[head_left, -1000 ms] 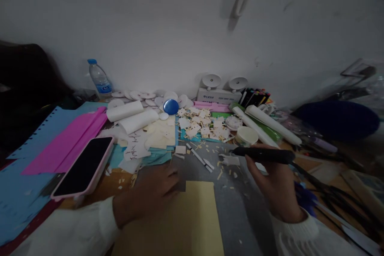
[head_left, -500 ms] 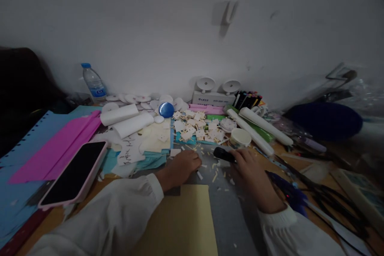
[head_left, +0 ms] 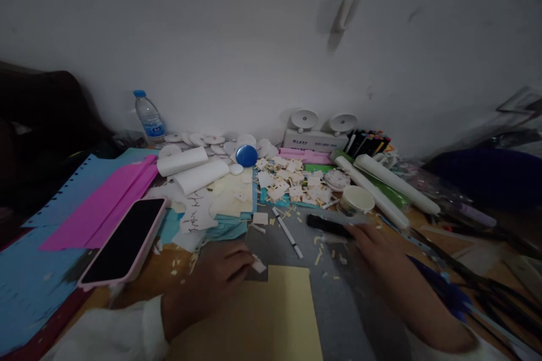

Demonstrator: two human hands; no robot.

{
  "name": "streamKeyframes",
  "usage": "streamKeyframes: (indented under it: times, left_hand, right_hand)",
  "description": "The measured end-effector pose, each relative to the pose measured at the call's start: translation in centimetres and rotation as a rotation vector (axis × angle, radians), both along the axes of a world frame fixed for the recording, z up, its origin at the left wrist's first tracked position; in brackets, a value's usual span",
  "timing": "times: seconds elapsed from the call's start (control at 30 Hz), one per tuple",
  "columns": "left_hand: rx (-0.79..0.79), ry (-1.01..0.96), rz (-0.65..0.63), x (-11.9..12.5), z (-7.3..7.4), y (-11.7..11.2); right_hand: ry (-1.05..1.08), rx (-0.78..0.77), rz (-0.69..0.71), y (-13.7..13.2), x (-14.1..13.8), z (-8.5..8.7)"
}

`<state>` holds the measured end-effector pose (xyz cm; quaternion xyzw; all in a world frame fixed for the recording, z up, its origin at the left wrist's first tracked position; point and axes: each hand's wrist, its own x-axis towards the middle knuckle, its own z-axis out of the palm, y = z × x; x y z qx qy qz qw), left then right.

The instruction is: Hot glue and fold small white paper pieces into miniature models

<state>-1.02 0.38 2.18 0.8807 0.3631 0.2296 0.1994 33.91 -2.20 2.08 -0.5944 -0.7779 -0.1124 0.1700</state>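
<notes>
My left hand (head_left: 218,282) is closed over the near left part of the grey mat (head_left: 292,287). Its fingertips pinch a small white piece of paper (head_left: 258,264), just above a yellow sheet (head_left: 283,316). My right hand (head_left: 379,245) has its fingertips on the right end of a long black object (head_left: 326,224) low over the mat; its exact kind is unclear. Between both hands lies a slim white pen (head_left: 288,232) with dark bands. A pale square card (head_left: 260,218) rests beyond my left hand, near yellow paper scraps (head_left: 318,256).
Behind the mat is a heap of small pale cards (head_left: 288,180), next to a white cup (head_left: 357,199). White rolls (head_left: 383,194) and dark cables (head_left: 466,271) lie on the right. A phone (head_left: 125,240), pink paper (head_left: 105,203) and a water bottle (head_left: 149,117) are on the left.
My left hand has moved nearer and to the left, uncovering the white pen, and now pinches a white paper piece. My right hand has shifted right, and more of the black object shows.
</notes>
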Motion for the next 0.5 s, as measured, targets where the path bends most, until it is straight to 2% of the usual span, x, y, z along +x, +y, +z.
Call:
streamKeyframes:
  times: [0.1, 0.17, 0.27, 0.37, 0.47, 0.5]
  left_hand:
    - [-0.021, -0.004, -0.002, 0.9, -0.6, -0.2]
    - [-0.061, 0.021, -0.018, 1.5, -0.9, -0.3]
    - [-0.105, 0.058, -0.048, 1.9, -1.6, -0.5]
    - [-0.101, 0.025, -0.061, 1.6, -2.6, -0.5]
    - [-0.112, -0.036, -0.067, 1.2, -3.5, -0.3]
    - [-0.122, -0.053, -0.062, 1.1, -3.7, -0.3]
  right_hand:
    - [-0.056, 0.073, 0.107, -2.8, 0.0, 3.8]
    - [-0.072, 0.112, 0.12, -4.4, -0.4, 6.2]
    - [-0.022, 0.098, 0.163, -5.1, -2.0, 8.1]
    - [0.092, -0.064, 0.257, -3.6, -5.1, 7.1]
    - [0.159, -0.239, 0.275, -0.4, -9.0, 4.1]
    - [0.174, -0.25, 0.282, 0.8, -10.2, 2.9]
